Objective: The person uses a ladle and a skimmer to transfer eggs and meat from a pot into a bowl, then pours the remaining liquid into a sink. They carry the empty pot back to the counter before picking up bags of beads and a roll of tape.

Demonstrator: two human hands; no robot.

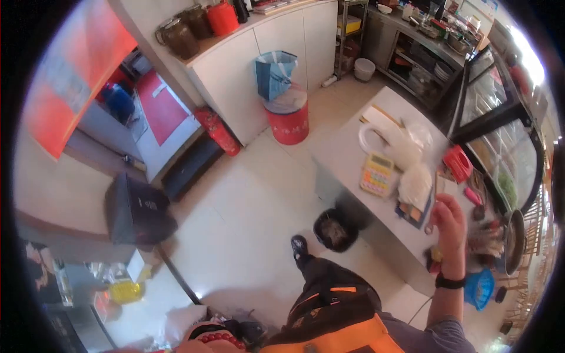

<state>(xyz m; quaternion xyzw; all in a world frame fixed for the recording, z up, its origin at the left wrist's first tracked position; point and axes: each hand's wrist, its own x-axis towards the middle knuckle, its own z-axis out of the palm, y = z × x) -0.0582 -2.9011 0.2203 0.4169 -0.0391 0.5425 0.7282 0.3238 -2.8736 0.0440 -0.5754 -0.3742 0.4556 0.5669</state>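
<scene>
My right hand (449,222), with a black band (450,281) at the wrist, is raised over the counter. Its fingers are curled together in a pinch, and a pale rectangular piece (446,183) shows right at the fingertips; I cannot tell whether they grip it. Just left of this hand lie a clear plastic bag of pale contents (415,187) and a yellow calculator (378,174). Down at the bottom edge, my left wrist with a red bead bracelet (220,337) is beside some crumpled plastic (250,329); the fingers of that hand are hidden.
The counter (344,152) also bears a red plastic container (457,164) beside a glass display case (497,117). A black bin (335,229) stands by its foot. Farther off are a red bucket (287,125) and a fire extinguisher (219,134). A dark box (138,209) is at left.
</scene>
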